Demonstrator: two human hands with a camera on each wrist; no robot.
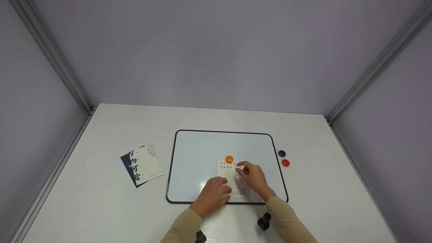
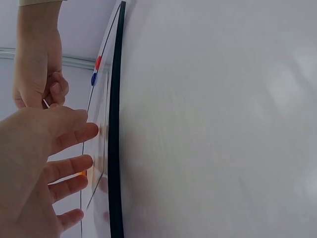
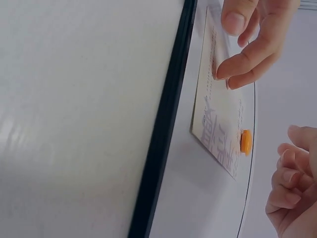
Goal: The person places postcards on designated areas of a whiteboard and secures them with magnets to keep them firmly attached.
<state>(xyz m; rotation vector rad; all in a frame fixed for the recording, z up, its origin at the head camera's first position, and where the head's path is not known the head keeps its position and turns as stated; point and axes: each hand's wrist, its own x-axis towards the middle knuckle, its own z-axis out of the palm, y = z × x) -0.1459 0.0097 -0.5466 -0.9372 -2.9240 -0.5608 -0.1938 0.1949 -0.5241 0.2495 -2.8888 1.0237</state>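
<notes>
Probably to steady the printed card (image 1: 231, 174) under its orange magnet (image 1: 229, 159), your left hand (image 1: 212, 193) lies fingers extended; your right hand's (image 1: 254, 176) fingers, loosely curled, look empty.

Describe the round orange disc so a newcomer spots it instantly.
Find the rectangular black-framed whiteboard lying on the white table. On it, the round orange disc sits at the far edge of a printed cream card. Unlike the round blue disc and round red disc off the board, it's orange.

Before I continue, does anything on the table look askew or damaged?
Mildly askew: left of the whiteboard, a white card lies turned, with a dark blue card sticking out unevenly beneath it. I see no damage.
</notes>
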